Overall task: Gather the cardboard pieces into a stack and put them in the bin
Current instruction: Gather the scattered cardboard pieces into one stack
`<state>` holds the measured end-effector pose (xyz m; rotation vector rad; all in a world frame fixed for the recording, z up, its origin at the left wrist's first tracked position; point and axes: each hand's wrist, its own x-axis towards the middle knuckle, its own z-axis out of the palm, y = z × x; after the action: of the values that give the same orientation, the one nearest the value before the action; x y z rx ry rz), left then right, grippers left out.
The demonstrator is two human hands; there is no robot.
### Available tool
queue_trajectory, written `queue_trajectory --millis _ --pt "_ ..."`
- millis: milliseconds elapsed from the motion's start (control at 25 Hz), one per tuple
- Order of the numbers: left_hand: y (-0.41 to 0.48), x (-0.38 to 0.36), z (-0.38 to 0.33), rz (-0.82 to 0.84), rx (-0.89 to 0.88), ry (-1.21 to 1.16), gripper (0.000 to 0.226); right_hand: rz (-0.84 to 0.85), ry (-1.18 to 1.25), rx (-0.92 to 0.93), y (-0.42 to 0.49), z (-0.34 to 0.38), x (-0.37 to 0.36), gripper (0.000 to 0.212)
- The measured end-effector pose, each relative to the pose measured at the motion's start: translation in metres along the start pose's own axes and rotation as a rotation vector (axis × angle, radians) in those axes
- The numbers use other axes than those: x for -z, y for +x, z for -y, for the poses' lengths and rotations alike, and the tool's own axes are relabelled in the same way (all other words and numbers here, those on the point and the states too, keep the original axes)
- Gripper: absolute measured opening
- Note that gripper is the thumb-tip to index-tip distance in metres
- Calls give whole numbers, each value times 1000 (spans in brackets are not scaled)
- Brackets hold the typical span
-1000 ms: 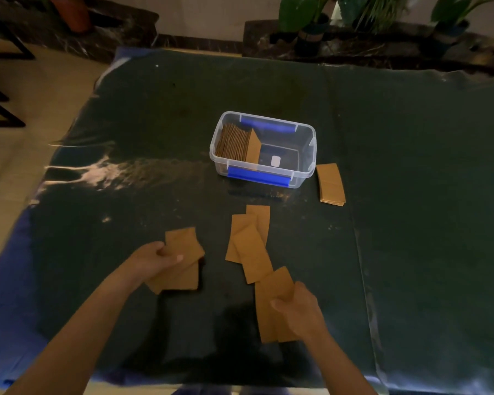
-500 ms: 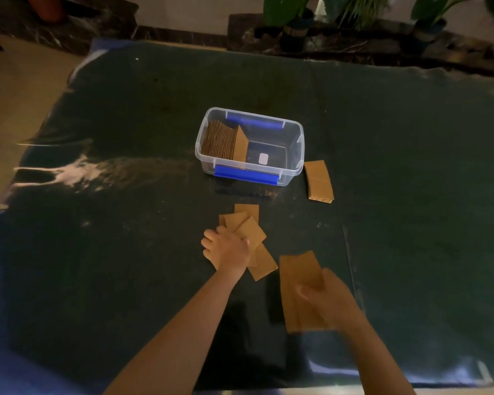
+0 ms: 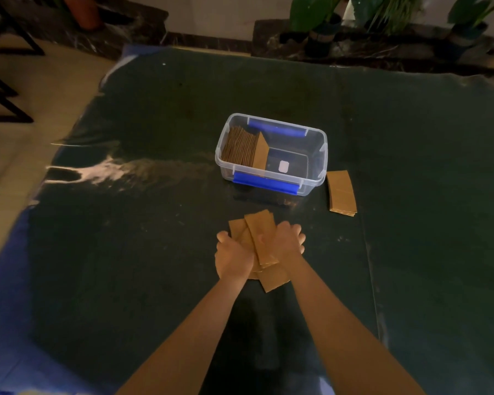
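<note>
Left hand [image 3: 233,256] and right hand [image 3: 287,243] pressed in from both sides on loose bunch of cardboard pieces [image 3: 261,240], fingers curled round edges; pieces fanned, uneven, lying on dark mat [image 3: 143,252] near clear bin [image 3: 271,158]. Bin has blue latches; row of cardboard upright in left end [image 3: 244,148]. Small white label on bin floor, writing unreadable. Separate flat stack [image 3: 341,192] just right of bin.
</note>
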<state>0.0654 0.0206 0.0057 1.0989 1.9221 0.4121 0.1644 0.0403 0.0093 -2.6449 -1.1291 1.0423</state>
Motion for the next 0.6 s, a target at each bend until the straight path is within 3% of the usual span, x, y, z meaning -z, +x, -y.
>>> queue_trajectory --millis 240,480,600 --pt "2 -7 -13 131 137 -7 67 109 177 -57 -8 6 -6 75" --pt "0 -11 -21 212 118 -36 44 190 366 -50 -9 -14 15 49" --pt "-26 -24 -39 252 24 -269 29 81 473 45 -15 -41 40 48"
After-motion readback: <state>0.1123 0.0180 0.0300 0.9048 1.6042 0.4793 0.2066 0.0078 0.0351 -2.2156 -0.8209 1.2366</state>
